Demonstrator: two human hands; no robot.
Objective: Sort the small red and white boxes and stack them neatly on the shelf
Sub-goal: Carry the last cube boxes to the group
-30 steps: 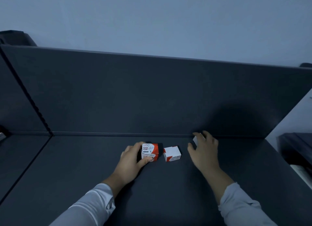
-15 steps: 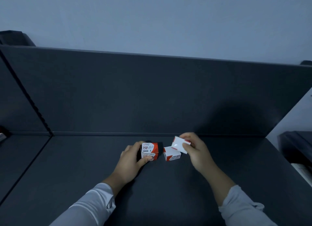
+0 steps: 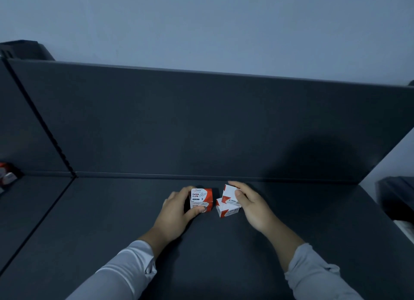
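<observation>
Paper-clip box (image 3: pixel 201 198) is gripped by the left hand (image 3: pixel 177 214), thumb curled across its near face. A second box (image 3: pixel 229 192) is pinched, tilted, in the right hand (image 3: pixel 253 207), just over a third box (image 3: pixel 227 210) lying on the shelf (image 3: pixel 224 266) between the hands.

Dim and cool, bluish. Lit perhaps from above and behind, to judge by the broad dark shadow (image 3: pixel 322 156) on the matt dark grey shelf back panel (image 3: pixel 179 120). Brightest on the pale blue-grey painted wall (image 3: pixel 201 26) and the light grey fabric sleeves (image 3: pixel 125 275). Sharp enough mid-frame to read print on the small red and white cardboard box (image 3: pixel 201 196); murky toward both side edges. Bowed by the wide lens along the panel's top rim.
</observation>
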